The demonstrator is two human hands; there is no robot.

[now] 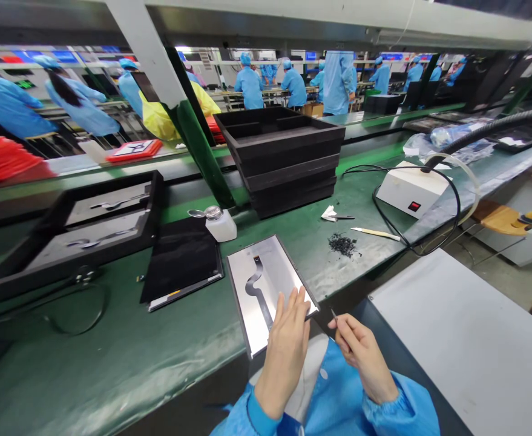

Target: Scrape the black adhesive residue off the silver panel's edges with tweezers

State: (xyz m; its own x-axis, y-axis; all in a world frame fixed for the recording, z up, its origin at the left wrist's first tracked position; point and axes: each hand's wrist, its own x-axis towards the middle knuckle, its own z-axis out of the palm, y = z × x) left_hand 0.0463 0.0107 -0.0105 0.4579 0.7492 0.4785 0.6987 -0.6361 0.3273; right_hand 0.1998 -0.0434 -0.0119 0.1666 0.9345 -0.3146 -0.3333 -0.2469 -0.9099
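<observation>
A flat display panel (277, 260) with a silvery back and dark edges lies at the front edge of the green bench, partly over it. A dark, curved flex cable (262, 300) runs across its back. My left hand (286, 345) lies on the panel's near right part, fingers stretched out and flat. Just right of the panel, my right hand (361, 348) is closed round a thin dark pointed tool (333, 314). Only its tip shows, so its exact kind is unclear. The tip is apart from the panel.
Left of the panel are a white pump bottle (221, 225), a black-covered panel (184, 260) and a tray of panels (154, 200). Stacked black trays (288, 163) stand behind. Rightward are black scraps (342, 244), a yellow-handled knife (377, 233) and a white box (413, 191) with hose. People work beyond.
</observation>
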